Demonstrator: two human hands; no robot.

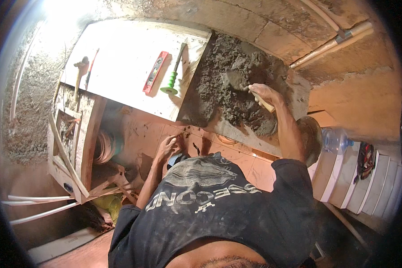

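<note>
Wet grey mortar (243, 114) is heaped on the board at upper right. My right hand (268, 94) grips the pale handle of a trowel (234, 80), whose mortar-coated blade rests in the heap. My left hand (169, 145) is low beside my body, below the white board (116, 76), with its fingers curled; whether anything is in them I cannot make out. On that board lie a red level (155, 71), a green-handled chisel (170, 82), a hammer (80, 63) and a thin red-handled tool (92, 67).
A wooden frame (89, 143) with loose strips stands at left, near coiled hose (105, 149) and white pipes (40, 198). Stairs (366, 192), a blue water bottle (335, 140) and a dark cloth (364, 163) are at right. Pipes (321, 49) run along the back wall.
</note>
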